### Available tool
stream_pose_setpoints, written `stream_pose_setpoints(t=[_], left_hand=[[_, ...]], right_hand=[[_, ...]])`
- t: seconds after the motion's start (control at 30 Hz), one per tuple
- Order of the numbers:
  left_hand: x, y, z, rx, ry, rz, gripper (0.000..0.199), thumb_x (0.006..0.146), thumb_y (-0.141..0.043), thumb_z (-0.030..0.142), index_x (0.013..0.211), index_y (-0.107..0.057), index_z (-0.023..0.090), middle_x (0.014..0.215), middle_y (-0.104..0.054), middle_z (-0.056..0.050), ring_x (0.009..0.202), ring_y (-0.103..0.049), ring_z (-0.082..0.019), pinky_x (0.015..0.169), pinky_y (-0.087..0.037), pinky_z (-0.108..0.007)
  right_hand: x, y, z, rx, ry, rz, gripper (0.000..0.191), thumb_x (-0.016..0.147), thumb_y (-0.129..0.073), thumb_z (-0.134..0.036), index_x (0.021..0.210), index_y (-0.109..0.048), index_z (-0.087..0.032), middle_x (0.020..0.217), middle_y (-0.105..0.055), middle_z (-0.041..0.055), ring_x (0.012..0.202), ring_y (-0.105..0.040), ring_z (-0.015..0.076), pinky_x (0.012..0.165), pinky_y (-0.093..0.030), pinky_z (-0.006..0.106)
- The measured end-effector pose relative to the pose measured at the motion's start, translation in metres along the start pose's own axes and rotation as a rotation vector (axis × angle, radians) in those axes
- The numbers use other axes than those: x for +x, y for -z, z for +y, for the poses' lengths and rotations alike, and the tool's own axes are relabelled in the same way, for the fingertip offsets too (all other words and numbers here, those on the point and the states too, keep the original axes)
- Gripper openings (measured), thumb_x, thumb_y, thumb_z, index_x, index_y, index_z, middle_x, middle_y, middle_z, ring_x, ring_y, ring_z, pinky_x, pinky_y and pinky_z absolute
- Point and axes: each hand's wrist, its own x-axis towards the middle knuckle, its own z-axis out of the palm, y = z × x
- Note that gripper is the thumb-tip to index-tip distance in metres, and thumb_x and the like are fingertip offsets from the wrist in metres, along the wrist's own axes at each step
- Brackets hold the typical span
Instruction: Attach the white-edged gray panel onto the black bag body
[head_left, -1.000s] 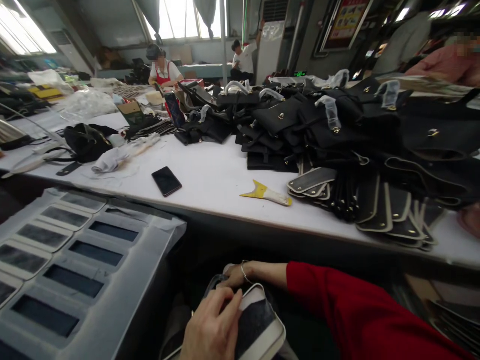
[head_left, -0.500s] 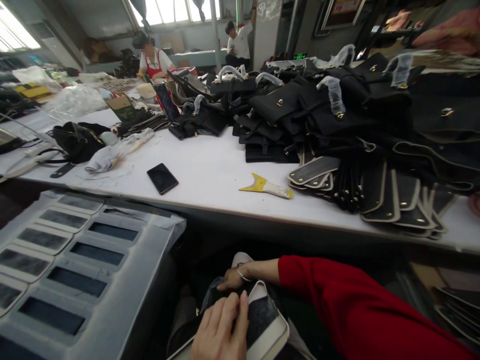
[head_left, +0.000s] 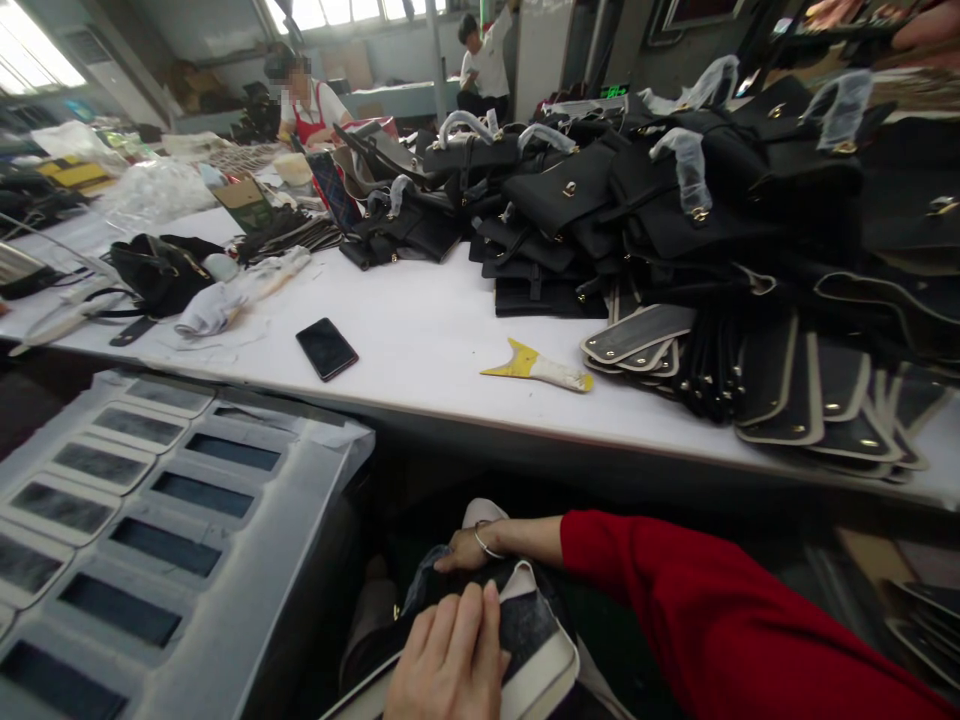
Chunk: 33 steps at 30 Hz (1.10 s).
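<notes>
A dark piece with pale cream edges lies across my lap, low in the view. My left hand rests over it, fingers together and bent around its near part. Beyond it, my right hand, with a bracelet at the wrist and a red sleeve, closes on the far side of the work. Clear plastic film shows beside its fingertips; what those fingers hold is hidden. A small gold fitting glints near the left edge of the dark work.
On the white table lie a phone, a yellow forked tool, a heap of black handbags and dark trimmed straps. A grey tray of panels stands at left. Two people are behind the table.
The camera view has shifted slightly, so the table and tray sit a little differently. Both hands keep nearly the same places and grips on the dark piece.
</notes>
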Motion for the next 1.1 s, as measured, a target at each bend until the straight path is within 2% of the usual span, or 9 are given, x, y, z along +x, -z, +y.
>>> stream_pose_setpoints(t=[0.13,0.3,0.4,0.5,0.6,0.73,0.83,0.93,1.1], left_hand=[[0.005,0.004,-0.001,0.008,-0.079,-0.043,0.031,0.093,-0.049,0.017,0.122,-0.058,0.012,0.097,-0.067,-0.011,0.086,-0.064,-0.022,0.078,-0.051,-0.034],[0.009,0.017,0.009,-0.037,0.069,-0.153,0.040,0.086,-0.055,0.013,0.126,-0.056,0.011,0.094,-0.064,-0.008,0.086,-0.059,-0.023,0.084,-0.049,-0.038],[0.010,0.025,0.014,-0.049,0.090,-0.163,0.042,0.084,-0.058,0.014,0.126,-0.056,0.011,0.097,-0.065,-0.008,0.090,-0.059,-0.024,0.088,-0.046,-0.040],[0.008,0.027,0.018,-0.048,0.135,-0.157,0.040,0.083,-0.057,0.012,0.122,-0.058,0.012,0.099,-0.066,-0.007,0.093,-0.058,-0.025,0.093,-0.040,-0.044],[0.005,0.020,0.022,-0.069,0.186,-0.099,0.039,0.082,-0.060,0.014,0.120,-0.060,0.013,0.098,-0.066,-0.006,0.093,-0.057,-0.025,0.094,-0.036,-0.045],[0.004,0.013,0.023,-0.151,0.215,-0.003,0.037,0.081,-0.059,0.018,0.118,-0.061,0.014,0.098,-0.067,-0.007,0.092,-0.057,-0.026,0.093,-0.035,-0.046],[0.007,0.029,0.012,-0.362,0.304,-0.069,0.028,0.082,-0.054,0.015,0.108,-0.064,0.022,0.101,-0.067,-0.005,0.095,-0.058,-0.026,0.093,-0.034,-0.047],[0.003,0.058,-0.009,-0.555,0.459,-0.118,0.036,0.080,-0.052,0.010,0.109,-0.061,0.028,0.109,-0.066,-0.002,0.102,-0.058,-0.023,0.095,-0.032,-0.046],[-0.019,0.080,-0.037,-0.505,0.667,-0.175,0.034,0.072,-0.049,0.005,0.098,-0.060,0.023,0.103,-0.065,-0.002,0.102,-0.057,-0.024,0.091,-0.032,-0.045]], right_hand=[[-0.026,0.026,-0.004,0.012,0.095,0.108,0.031,0.095,-0.058,-0.042,0.108,-0.064,-0.015,0.107,-0.066,0.0067,0.094,-0.065,0.0206,0.084,-0.055,0.042],[-0.096,0.062,-0.007,0.095,0.260,0.082,0.030,0.097,-0.054,-0.038,0.102,-0.070,-0.013,0.084,-0.070,0.0022,0.068,-0.063,0.0117,0.064,-0.053,0.025],[-0.138,0.068,-0.012,0.083,0.320,0.038,0.027,0.089,-0.063,-0.034,0.100,-0.076,-0.014,0.078,-0.071,0.0006,0.067,-0.063,0.0111,0.062,-0.050,0.019],[-0.161,0.065,-0.019,0.006,0.353,0.055,0.028,0.081,-0.070,-0.031,0.104,-0.078,-0.016,0.087,-0.074,0.0009,0.079,-0.065,0.0143,0.070,-0.048,0.019],[-0.166,0.061,-0.025,-0.106,0.351,0.099,0.031,0.079,-0.071,-0.032,0.106,-0.078,-0.019,0.087,-0.075,0.0004,0.081,-0.064,0.0156,0.069,-0.045,0.019],[-0.172,0.058,-0.034,-0.249,0.311,0.130,0.032,0.080,-0.067,-0.035,0.110,-0.076,-0.026,0.074,-0.072,-0.0028,0.069,-0.060,0.0136,0.058,-0.040,0.020],[-0.176,0.060,-0.044,-0.327,0.291,0.112,0.033,0.079,-0.066,-0.031,0.111,-0.076,-0.028,0.069,-0.068,-0.0045,0.065,-0.057,0.0126,0.056,-0.038,0.021],[-0.171,0.062,-0.060,-0.351,0.288,0.103,0.031,0.084,-0.061,-0.029,0.111,-0.075,-0.026,0.080,-0.071,-0.0033,0.072,-0.060,0.0131,0.060,-0.040,0.020],[-0.136,0.049,-0.087,-0.337,0.210,0.193,0.048,0.098,-0.034,-0.041,0.099,-0.075,-0.015,0.089,-0.073,0.0054,0.078,-0.064,0.0156,0.063,-0.045,0.022]])
